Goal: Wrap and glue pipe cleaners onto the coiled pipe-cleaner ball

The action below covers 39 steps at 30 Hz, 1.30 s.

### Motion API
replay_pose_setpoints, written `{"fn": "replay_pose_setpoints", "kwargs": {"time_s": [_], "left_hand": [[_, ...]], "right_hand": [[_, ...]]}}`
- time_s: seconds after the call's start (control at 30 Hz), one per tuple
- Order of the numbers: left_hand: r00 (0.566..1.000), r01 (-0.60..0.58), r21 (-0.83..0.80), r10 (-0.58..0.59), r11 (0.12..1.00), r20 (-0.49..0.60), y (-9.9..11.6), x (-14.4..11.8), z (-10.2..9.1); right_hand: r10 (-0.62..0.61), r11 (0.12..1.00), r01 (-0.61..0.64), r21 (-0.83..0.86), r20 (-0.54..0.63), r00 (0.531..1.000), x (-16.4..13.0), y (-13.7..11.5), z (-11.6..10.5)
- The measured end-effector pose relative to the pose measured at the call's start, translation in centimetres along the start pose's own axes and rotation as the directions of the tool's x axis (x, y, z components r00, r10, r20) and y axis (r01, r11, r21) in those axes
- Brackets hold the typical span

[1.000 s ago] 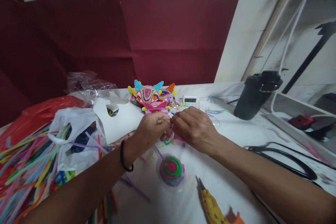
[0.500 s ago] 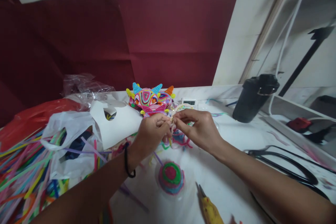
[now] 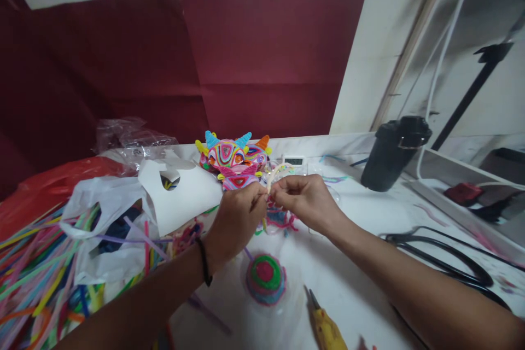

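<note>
Both hands meet over the middle of the table, their fingertips close together on a cream pipe cleaner that arcs up and to the right. My left hand is closed in a pinch on its lower part. Beside it, my right hand pinches the same strip with thumb and forefinger. Just behind stands a colourful dragon-like figure with blue horns. Below the hands lies a round domed piece ringed in red, green and blue. The exact grip point is partly hidden by the fingers.
Many loose coloured pipe cleaners cover the left side, near a white plastic bag and a cut white sheet. A yellow-handled pointed tool lies in front. To the right are a black tumbler and a black cable.
My hands have shifted slightly, and the left fingers have closed more tightly together at the cream strip. The view has moved a little. The objects on the table stay in place.
</note>
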<state>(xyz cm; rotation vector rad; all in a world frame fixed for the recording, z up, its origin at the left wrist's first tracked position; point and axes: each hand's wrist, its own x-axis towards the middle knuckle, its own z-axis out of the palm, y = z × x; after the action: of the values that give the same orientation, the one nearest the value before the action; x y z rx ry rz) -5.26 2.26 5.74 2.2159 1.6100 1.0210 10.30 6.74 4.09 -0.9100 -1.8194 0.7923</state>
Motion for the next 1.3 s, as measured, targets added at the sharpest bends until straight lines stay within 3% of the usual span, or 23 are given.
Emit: {"fn": "replay_pose_setpoints", "kwargs": {"time_s": [0.1,0.17,0.2,0.27,0.37,0.43,0.5,0.57,0.63,0.7,0.77,0.83,0.93,0.97,1.07,1.13,1.2,1.27,1.3], "left_hand": [[0.999,-0.019,-0.038,0.02,0.999,0.025,-0.1,0.0,0.0],[0.999,-0.032,-0.034,0.032,0.999,0.025,0.0,0.1,-0.1],[0.999,-0.038,-0.025,0.039,0.999,0.024,0.0,0.1,-0.1],[0.999,-0.032,-0.041,0.033,0.999,0.033,0.1,0.1,-0.3],[0.996,0.011,-0.199,0.006,0.98,0.088,-0.3,-0.1,-0.7],[0.989,0.022,-0.287,0.021,0.958,0.145,-1.1,-0.5,-0.9],[0.966,-0.012,-0.249,0.075,0.968,0.248,-2.5,-1.2,-1.0],[0.901,-0.14,-0.113,0.174,0.984,0.397,-4.2,-2.1,-0.9],[0.83,-0.309,0.028,0.255,0.951,0.496,-6.1,-2.8,-0.7],[0.773,-0.437,0.117,0.305,0.892,0.556,-7.9,-3.2,-0.5],[0.746,-0.535,0.214,0.337,0.817,0.575,-9.4,-3.1,-0.5],[0.78,-0.556,0.347,0.331,0.755,0.53,-10.5,-2.7,-0.7],[0.862,-0.473,0.491,0.271,0.731,0.428,-11.2,-2.1,-1.4],[0.887,-0.435,0.524,0.248,0.732,0.39,-11.1,-2.1,-1.7],[0.923,-0.362,0.501,0.229,0.786,0.309,-9.9,-3.0,-2.0],[0.928,-0.331,0.367,0.23,0.87,0.292,-8.4,-4.2,-1.9],[0.953,-0.202,0.237,0.135,0.95,0.271,-6.8,-5.7,-1.3],[0.95,-0.076,0.118,0.036,0.99,0.31,-5.3,-7.1,-0.5],[0.941,-0.024,0.102,-0.012,0.995,0.337,-4.7,-7.7,0.0]], "right_hand": [[-0.264,0.934,0.237,-0.268,-0.066,0.962,-0.2,-0.2,-0.7],[-0.51,0.738,0.432,-0.519,-0.009,0.86,-0.2,-0.5,-1.4],[-0.577,0.624,0.506,-0.596,0.085,0.812,-0.1,-0.6,-1.7],[-0.591,0.479,0.618,-0.623,0.292,0.752,0.2,-0.7,-2.4],[-0.524,0.437,0.693,-0.573,0.464,0.714,0.6,-0.6,-3.4],[-0.506,0.451,0.668,-0.592,0.446,0.738,0.8,-0.6,-4.4],[-0.512,0.511,0.605,-0.611,0.35,0.785,0.8,-0.7,-5.5],[-0.481,0.645,0.52,-0.56,0.231,0.846,0.7,-0.9,-6.6],[-0.373,0.806,0.408,-0.428,0.167,0.913,0.5,-0.9,-7.2],[-0.195,0.937,0.248,-0.244,0.224,0.955,0.0,-0.7,-6.9],[-0.022,0.992,0.066,-0.106,0.376,0.926,-0.7,-0.2,-5.8],[0.103,0.993,-0.06,-0.1,0.517,0.85,-1.6,0.6,-4.2],[0.196,0.966,-0.05,-0.252,0.601,0.775,-2.6,1.7,-2.3],[0.218,0.944,-0.009,-0.331,0.599,0.77,-2.7,2.0,-2.0],[0.239,0.825,0.094,-0.557,0.494,0.836,-2.1,2.6,-2.5],[0.213,0.768,0.093,-0.634,0.39,0.896,-1.3,2.7,-3.5],[0.193,0.761,0.059,-0.646,0.313,0.93,-0.5,2.6,-4.5],[0.208,0.822,0.019,-0.569,0.332,0.92,-0.1,2.3,-5.0],[0.231,0.87,-0.009,-0.493,0.392,0.891,-0.1,2.2,-5.0]]}}
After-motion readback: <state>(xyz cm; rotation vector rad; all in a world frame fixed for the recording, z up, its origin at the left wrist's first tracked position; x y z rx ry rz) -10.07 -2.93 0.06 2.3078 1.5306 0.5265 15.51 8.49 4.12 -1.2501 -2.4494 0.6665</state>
